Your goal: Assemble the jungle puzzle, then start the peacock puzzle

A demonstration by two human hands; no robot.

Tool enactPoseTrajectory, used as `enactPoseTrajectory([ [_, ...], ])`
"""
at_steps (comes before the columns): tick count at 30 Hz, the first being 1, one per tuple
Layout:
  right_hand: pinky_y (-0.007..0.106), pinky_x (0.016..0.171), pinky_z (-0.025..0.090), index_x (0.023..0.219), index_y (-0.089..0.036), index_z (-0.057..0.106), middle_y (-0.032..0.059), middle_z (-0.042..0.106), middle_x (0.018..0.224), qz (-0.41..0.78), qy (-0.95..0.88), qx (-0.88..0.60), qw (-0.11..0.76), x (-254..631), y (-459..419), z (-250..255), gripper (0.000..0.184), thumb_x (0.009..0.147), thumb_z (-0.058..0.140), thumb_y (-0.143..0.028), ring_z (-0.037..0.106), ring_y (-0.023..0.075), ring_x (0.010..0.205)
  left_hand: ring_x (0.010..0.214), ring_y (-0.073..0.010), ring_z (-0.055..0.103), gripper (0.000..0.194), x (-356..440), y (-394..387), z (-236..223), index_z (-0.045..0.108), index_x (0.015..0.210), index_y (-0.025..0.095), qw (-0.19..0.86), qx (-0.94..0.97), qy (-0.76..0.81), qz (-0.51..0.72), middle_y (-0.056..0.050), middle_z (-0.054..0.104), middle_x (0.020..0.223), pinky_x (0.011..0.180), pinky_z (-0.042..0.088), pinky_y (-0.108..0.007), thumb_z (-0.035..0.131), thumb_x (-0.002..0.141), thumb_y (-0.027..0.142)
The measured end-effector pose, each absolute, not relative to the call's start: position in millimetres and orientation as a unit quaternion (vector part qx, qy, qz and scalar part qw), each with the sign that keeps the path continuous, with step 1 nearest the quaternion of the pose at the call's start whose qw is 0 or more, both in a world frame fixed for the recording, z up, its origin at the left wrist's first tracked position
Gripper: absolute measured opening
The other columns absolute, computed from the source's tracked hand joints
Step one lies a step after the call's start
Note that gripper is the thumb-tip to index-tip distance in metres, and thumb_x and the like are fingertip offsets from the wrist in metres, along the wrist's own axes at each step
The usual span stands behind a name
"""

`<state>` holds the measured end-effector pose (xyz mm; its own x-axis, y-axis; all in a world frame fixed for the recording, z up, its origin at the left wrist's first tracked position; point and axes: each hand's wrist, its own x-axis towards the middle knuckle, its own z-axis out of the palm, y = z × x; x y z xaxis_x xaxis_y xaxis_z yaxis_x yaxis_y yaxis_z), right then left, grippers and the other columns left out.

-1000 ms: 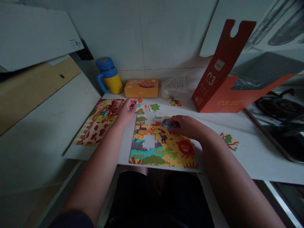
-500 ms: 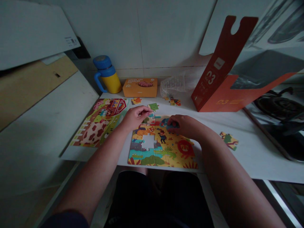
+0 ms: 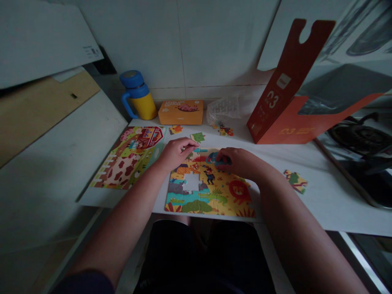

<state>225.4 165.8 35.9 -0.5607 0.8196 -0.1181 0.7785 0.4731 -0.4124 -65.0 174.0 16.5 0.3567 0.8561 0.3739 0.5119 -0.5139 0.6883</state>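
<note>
A jigsaw puzzle (image 3: 211, 192) with a lion, a crocodile and other animals lies at the counter's front edge, with a gap left of its middle. My left hand (image 3: 179, 152) rests over its upper left edge, fingers stretched out and thumb a little apart, holding nothing that I can see. Curled over the upper right part is my right hand (image 3: 234, 160), its fingers closed at a puzzle piece (image 3: 212, 158) with a blue elephant; the hand covers part of this piece. A green loose piece (image 3: 198, 137) lies just beyond my left fingertips.
More loose pieces lie behind (image 3: 175, 129) and at the right (image 3: 295, 181). A farm picture puzzle (image 3: 127, 157) is at the left. Along the back stand a blue-yellow flask (image 3: 142, 100), an orange box (image 3: 180, 113), a clear plastic bag (image 3: 223, 110) and a tall open carton (image 3: 284, 122). A stove (image 3: 364, 163) is far right.
The fingers of my left hand have moved slightly right and loosened from a pinch at the upper left edge. My right hand stays in place on the puzzle.
</note>
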Motion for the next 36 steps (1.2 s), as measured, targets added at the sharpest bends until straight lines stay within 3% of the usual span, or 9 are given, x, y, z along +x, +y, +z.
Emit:
enactPoseTrajectory([
  [5, 0.031, 0.071, 0.041, 0.112, -0.024, 0.072, 0.0065, 0.077, 0.108, 0.212, -0.858, -0.464, 0.052, 226, 166, 35, 0.022, 0.093, 0.073, -0.036, 0.066, 0.0218, 0.086, 0.106, -0.0194, 0.077, 0.015, -65, 176, 13, 0.077, 0.115, 0.025, 0.25, 0.793, 0.427, 0.355, -0.005, 0.082, 0.116, 0.096, 0.062, -0.036, 0.073, 0.1, 0.028],
  [11, 0.031, 0.072, 0.042, 0.111, -0.024, 0.073, 0.0065, 0.077, 0.107, 0.216, -0.858, -0.464, 0.052, 226, 166, 34, 0.021, 0.093, 0.073, -0.036, 0.066, 0.0216, 0.085, 0.125, -0.0245, 0.069, 0.03, -66, 180, 10, 0.074, 0.122, 0.028, 0.188, 0.826, 0.444, 0.29, -0.006, 0.078, 0.127, 0.113, 0.054, -0.045, 0.081, 0.094, 0.023],
  [25, 0.031, 0.071, 0.041, 0.11, -0.024, 0.073, 0.0066, 0.077, 0.106, 0.212, -0.857, -0.466, 0.05, 225, 166, 35, 0.02, 0.093, 0.073, -0.035, 0.066, 0.0219, 0.086, 0.11, -0.0252, 0.069, 0.017, -72, 183, 7, 0.075, 0.11, 0.027, 0.157, 0.846, 0.444, 0.251, -0.004, 0.078, 0.111, 0.103, 0.054, -0.043, 0.081, 0.093, 0.026],
  [36, 0.031, 0.07, 0.04, 0.111, -0.024, 0.072, 0.0058, 0.076, 0.104, 0.216, -0.855, -0.469, 0.051, 225, 166, 35, 0.022, 0.092, 0.074, -0.035, 0.064, 0.0212, 0.084, 0.113, -0.0238, 0.071, 0.025, -73, 183, 6, 0.075, 0.111, 0.025, 0.195, 0.847, 0.419, 0.263, -0.006, 0.078, 0.12, 0.104, 0.056, -0.041, 0.087, 0.089, 0.026],
])
